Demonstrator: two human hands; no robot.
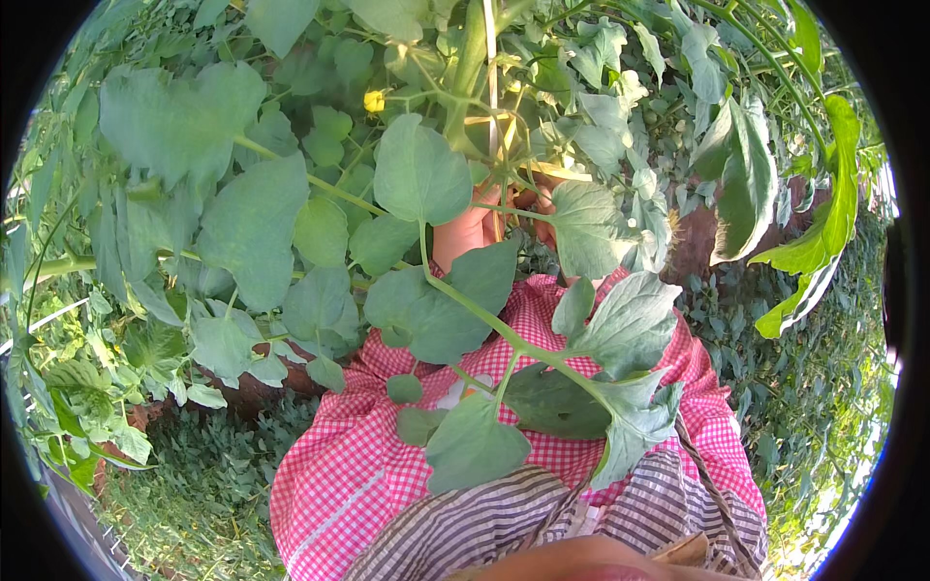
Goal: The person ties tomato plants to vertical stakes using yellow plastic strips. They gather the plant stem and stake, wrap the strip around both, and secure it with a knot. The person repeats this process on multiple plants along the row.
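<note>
My left hand [463, 231] is raised before my chest, partly covered by leaves, with its fingertips near the base of a hanging string [493, 94]. Close beside it on the right is my right hand [543, 218], curled and mostly behind a leaf [590, 221]. Both hands are close to the thick green stem [467, 80] of what looks like a tomato plant. A yellow strip [558, 171] lies just above my right hand, and thinner yellowish strands cross the string. Foliage hides what my fingers hold.
A long leafy stalk [534, 351] crosses in front of my pink checked sleeves [349, 450] and striped apron [479, 512]. Large leaves [254, 225] crowd the left. A yellow flower [374, 101] is up and left of my hands. Curled leaves [741, 174] hang at right.
</note>
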